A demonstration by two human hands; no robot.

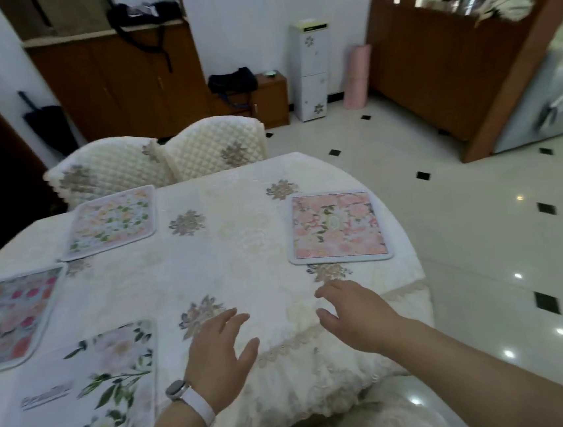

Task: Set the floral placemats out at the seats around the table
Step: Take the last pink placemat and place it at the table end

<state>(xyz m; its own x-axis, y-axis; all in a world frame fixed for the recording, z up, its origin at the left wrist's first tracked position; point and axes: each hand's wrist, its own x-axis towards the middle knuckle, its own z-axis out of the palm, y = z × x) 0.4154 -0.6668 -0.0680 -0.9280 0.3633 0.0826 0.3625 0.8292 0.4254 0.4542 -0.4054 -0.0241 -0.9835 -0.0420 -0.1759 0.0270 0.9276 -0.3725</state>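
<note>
Both hands are out over the near edge of the table (240, 231), holding nothing. The left hand (218, 353) is spread, palm down, fingers fanned a little apart, with a watch (180, 390) on a white band at the wrist. The right hand (355, 316) is beside it, fingers loose and slightly bent, tips pointing left. From here I cannot tell whether either palm actually touches the cream tablecloth (323, 374) or sits just above it.

Four placemats lie flat on the cloth. Nearest, just left of the left hand, is the white-flowered placemat (116, 373) with green leaves and a printed label. Beyond the right hand lies the pink placemat (338, 228), near the rounded right edge of the table. At the left edge, partly cut off, lies the red-flowered placemat (11, 318). Further back, its corner almost meeting that one, is the pale placemat (112, 222), in front of two quilted chairs (164, 155) pushed up to the far side.

Past the table, a white water dispenser (313, 72) stands against the wall with a pink roll (356, 75) upright beside it.
</note>
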